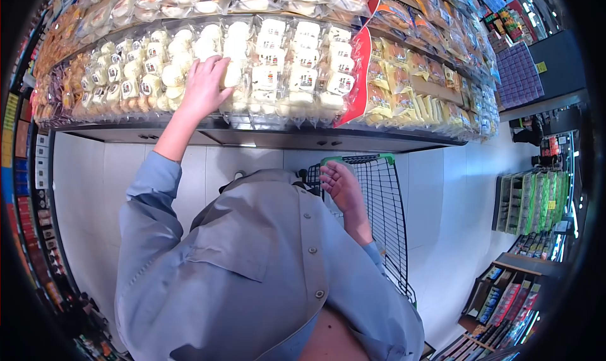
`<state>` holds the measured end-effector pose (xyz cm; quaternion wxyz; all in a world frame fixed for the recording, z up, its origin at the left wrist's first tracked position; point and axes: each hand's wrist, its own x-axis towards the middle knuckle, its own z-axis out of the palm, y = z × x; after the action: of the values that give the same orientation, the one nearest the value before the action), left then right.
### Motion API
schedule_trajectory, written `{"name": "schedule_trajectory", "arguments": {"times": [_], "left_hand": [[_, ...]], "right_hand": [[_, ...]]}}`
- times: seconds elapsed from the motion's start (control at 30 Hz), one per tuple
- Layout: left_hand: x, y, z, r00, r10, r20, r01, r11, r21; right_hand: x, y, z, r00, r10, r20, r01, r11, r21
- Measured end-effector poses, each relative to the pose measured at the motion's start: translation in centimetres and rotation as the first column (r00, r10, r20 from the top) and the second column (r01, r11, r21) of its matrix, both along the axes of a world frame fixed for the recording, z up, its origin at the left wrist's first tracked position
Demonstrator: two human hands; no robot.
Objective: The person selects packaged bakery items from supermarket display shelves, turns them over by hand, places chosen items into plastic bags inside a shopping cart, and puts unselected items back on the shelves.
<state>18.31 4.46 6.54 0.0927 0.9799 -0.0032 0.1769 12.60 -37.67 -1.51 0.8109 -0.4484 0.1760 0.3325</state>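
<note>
My left hand (pixel 204 88) reaches onto the lower shelf, its fingers spread over clear packs of round white buns (pixel 235 48). The fingertips rest on or just above a pack; exact contact is hard to tell. To its right lie white packs with dark printed labels (pixel 304 58), and to its left are smaller labelled cream-coloured packs (pixel 153 64). My right hand (pixel 341 185) hangs palm up beside the green-edged corner of a black wire shopping cart (pixel 384 212), with its fingers slightly curled and nothing visible in it.
A red curved divider (pixel 361 77) separates the white packs from yellow packaged goods (pixel 398 77). The shelf's front edge (pixel 252 137) crosses before my body. Green-edged crates (pixel 533 202) and a box of packages (pixel 505 294) stand at the right, with more shelving (pixel 41 190) at far left.
</note>
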Motion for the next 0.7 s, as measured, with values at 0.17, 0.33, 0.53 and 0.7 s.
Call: {"name": "schedule_trajectory", "arguments": {"times": [0.17,0.33,0.53,0.7], "left_hand": [[-0.2,0.9,0.9,0.997,-0.015,-0.075,0.018,0.999,0.037],[-0.7,-0.6,2.1,0.998,-0.022,0.050,0.022,1.000,0.013],[-5.5,-5.5,2.3,0.960,-0.279,-0.032,0.213,0.798,-0.565],[-8.9,-7.1,-11.0,0.826,-0.426,-0.368,0.011,0.666,-0.746]], "right_hand": [[-0.2,-0.4,-0.3,1.000,-0.027,0.006,0.027,0.999,-0.022],[-0.2,-1.0,-1.7,0.999,-0.038,-0.001,0.038,0.998,-0.045],[-2.6,-3.0,-9.1,0.973,0.174,0.154,-0.037,0.771,-0.636],[-9.8,-4.5,-17.4,0.786,0.613,0.083,0.053,0.067,-0.996]]}}
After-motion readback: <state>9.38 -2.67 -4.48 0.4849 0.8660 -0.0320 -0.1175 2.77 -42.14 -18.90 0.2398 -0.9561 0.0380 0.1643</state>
